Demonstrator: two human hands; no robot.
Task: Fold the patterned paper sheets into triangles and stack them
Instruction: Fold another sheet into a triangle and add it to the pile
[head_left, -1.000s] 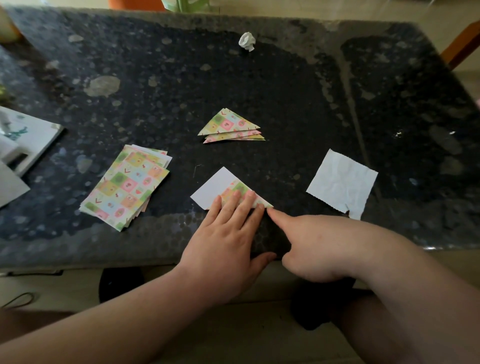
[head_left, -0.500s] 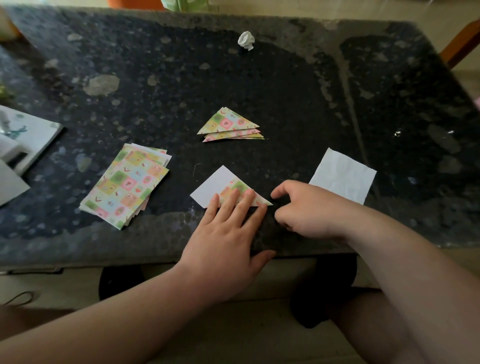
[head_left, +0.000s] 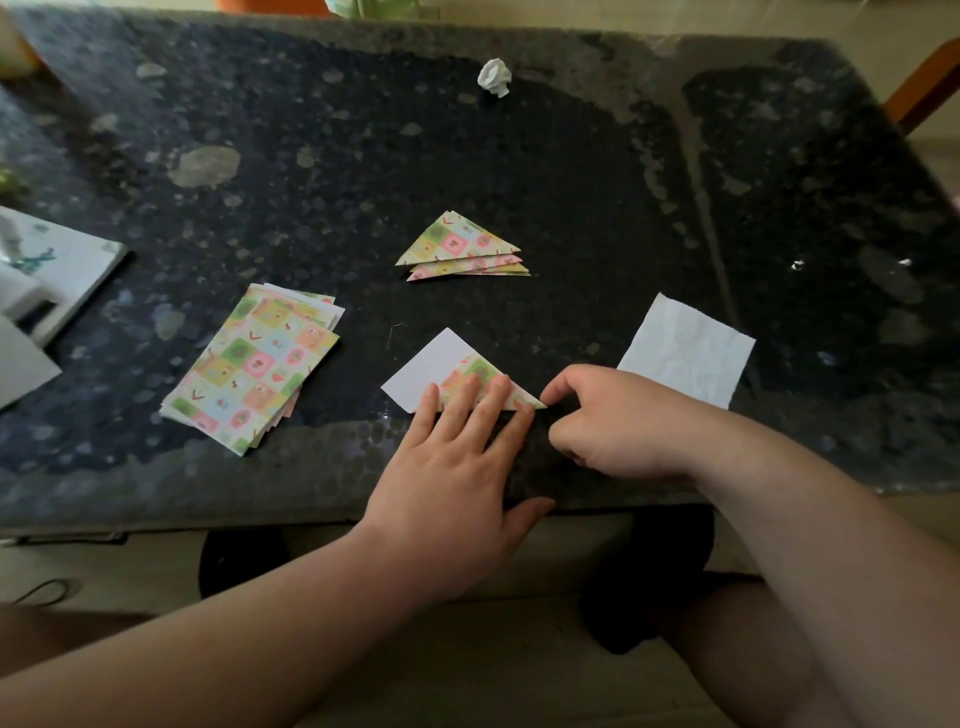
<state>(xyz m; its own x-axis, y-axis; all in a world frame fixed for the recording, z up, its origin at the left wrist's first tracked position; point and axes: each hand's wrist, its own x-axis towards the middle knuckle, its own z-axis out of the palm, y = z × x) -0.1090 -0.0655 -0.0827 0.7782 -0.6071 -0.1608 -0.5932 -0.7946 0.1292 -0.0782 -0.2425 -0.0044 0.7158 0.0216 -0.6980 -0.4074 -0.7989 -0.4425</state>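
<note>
Dark speckled stone surface (head_left: 571, 182) fills the view. At its near edge lies a half-folded patterned paper sheet (head_left: 431, 366), white underside showing on its left. The left hand (head_left: 457, 467) presses flat, straight fingers on the fold. The right hand (head_left: 618, 421), fingers curled, pinches the fold's right tip. Farther off sits a stack of folded patterned triangles (head_left: 457, 244), and to the left a pile of flat patterned sheets (head_left: 254, 364). A crumpled white paper square (head_left: 685, 348) lies right.

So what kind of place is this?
Probably a home craft spot: a dark speckled stone table holds a pile of pastel patterned paper sheets, a stack of folded paper triangles and a crumpled white paper ball.
</note>
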